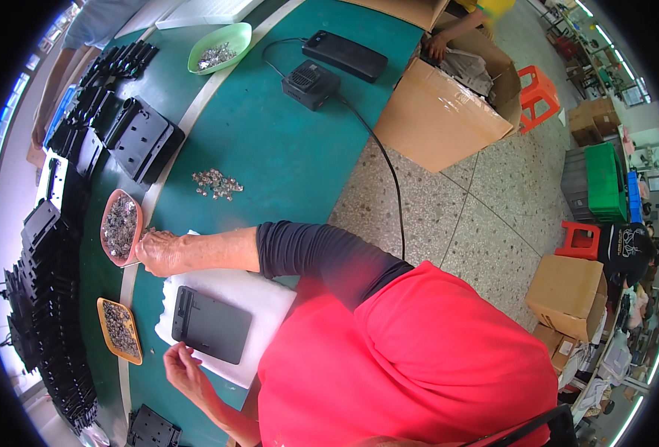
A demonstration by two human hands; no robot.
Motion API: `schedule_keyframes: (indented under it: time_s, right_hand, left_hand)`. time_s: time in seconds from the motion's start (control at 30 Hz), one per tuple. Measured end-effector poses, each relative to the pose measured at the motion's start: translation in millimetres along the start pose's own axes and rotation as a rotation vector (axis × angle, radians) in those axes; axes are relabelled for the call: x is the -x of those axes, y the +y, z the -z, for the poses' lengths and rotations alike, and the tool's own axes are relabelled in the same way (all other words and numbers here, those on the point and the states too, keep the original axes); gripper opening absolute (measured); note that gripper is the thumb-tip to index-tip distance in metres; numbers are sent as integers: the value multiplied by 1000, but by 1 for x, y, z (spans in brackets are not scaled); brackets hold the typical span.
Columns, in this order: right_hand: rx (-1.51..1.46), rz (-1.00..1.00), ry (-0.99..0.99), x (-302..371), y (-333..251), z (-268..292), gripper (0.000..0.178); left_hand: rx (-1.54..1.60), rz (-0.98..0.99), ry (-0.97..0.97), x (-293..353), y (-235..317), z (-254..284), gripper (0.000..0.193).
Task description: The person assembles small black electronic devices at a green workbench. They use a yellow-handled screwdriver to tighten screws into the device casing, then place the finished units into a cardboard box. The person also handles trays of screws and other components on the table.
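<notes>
My right hand [159,253] reaches across to the edge of a pink bowl [138,223] full of small metal parts. Its fingers are curled together at the rim, and whatever they hold is hidden. My left hand [186,366] is beside the near lower corner of a flat black plastic panel [214,325], fingers loosely bent and apart, with nothing visible in them. The panel lies on a white foam sheet [273,294] in front of me. A yellow tray [135,356] of small metal parts sits beyond my left hand.
Loose metal parts [216,184] lie on the green table [270,164]. Black housings [143,138] are stacked along the far side. A green bowl [225,36], a black adapter [311,84] with a cable and a black box [344,56] stand rightward. A co-worker's hand [436,49] reaches into a carton [437,112].
</notes>
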State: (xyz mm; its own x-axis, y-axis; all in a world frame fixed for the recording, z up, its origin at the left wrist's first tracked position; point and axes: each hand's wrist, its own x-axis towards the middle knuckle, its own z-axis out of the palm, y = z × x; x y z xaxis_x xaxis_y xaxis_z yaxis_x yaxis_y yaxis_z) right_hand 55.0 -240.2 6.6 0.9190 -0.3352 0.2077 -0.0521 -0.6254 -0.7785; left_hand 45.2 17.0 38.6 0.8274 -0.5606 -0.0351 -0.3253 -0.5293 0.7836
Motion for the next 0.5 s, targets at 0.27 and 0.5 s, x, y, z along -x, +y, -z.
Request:
schedule_keyframes:
  time_s: [0.27, 0.5]
  right_hand:
    - [67, 4, -66, 6, -2, 12, 20]
    - [-76, 18, -18, 25, 4, 22, 17]
  left_hand:
    - [116, 8, 67, 18, 0, -11, 13]
    - [125, -3, 53, 21, -9, -13, 11]
